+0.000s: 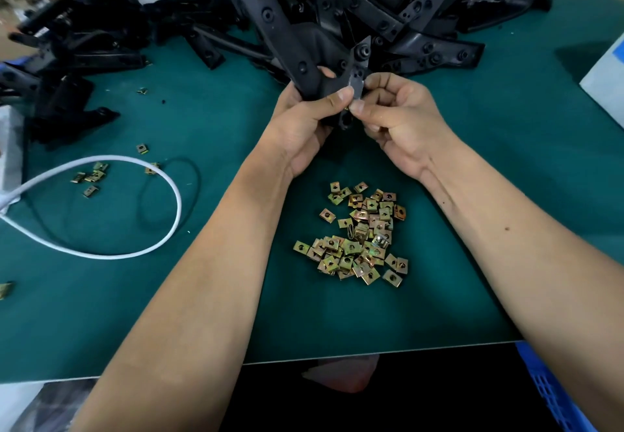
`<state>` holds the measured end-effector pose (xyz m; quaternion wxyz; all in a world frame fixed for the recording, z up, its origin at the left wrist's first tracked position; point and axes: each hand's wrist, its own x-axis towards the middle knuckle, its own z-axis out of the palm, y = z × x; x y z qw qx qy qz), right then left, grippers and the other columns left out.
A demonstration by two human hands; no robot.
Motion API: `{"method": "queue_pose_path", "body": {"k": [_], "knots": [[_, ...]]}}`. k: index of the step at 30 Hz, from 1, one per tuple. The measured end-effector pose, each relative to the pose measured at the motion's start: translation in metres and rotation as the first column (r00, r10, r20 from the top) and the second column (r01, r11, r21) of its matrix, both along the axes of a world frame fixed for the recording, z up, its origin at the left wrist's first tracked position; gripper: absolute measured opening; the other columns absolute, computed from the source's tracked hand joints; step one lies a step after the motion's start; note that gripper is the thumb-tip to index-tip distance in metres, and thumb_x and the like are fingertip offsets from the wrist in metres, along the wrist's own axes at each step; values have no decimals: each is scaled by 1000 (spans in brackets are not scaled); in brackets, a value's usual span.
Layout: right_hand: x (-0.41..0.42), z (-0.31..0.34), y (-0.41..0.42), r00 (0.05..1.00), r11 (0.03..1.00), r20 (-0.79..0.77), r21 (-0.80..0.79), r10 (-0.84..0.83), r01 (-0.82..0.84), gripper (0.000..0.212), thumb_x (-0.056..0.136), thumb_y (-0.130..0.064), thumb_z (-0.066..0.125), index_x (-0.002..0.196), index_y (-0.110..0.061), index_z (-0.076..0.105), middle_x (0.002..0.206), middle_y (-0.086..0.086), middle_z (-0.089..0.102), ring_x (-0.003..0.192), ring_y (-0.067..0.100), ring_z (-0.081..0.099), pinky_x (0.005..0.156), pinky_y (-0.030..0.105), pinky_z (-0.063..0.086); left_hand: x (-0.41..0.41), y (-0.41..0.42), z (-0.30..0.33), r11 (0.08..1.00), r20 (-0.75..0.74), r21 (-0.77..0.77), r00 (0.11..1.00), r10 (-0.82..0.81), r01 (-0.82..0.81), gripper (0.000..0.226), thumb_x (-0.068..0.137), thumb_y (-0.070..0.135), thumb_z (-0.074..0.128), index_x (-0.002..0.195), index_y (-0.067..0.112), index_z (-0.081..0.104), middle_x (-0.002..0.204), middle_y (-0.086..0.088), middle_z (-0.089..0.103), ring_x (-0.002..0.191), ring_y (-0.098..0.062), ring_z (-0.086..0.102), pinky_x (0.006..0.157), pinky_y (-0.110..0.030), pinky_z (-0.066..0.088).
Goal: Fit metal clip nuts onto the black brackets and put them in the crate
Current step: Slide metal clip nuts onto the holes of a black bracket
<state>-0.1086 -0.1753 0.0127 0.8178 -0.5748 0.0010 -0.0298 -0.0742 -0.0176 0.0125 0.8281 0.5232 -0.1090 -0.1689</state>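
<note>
At far left, stray clip nuts (93, 176) lie inside a white cable (101, 208) loop on the green table (202, 279). The left hand (304, 121) is clenched around a black bracket (293, 46), whose long axis runs up and away to the left. Just right of its thumb, the right hand (395, 117) pinches a clip nut (357, 87) against the bracket's near tab, apparently to be pushed leftward. The loose nut pile (361, 235) lies near, between the forearms; the blue crate (553, 394) sits bottom right.

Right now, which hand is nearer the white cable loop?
Left. The left hand grips the black bracket just right of the white cable loop; the right hand is farther right, beyond it.
</note>
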Motion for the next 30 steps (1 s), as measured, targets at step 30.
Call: {"method": "queue_pose_path", "body": {"k": [30], "knots": [[-11, 15, 5, 902, 510, -68, -805, 427, -302, 16, 88, -20, 82, 86, -10, 69, 70, 3, 71, 53, 0, 56, 56, 12, 43, 15, 21, 3, 958, -208, -179, 960, 185, -223, 12, 90, 5, 73, 101, 6, 66, 94, -10, 74, 89, -22, 76, 70, -29, 59]]}}
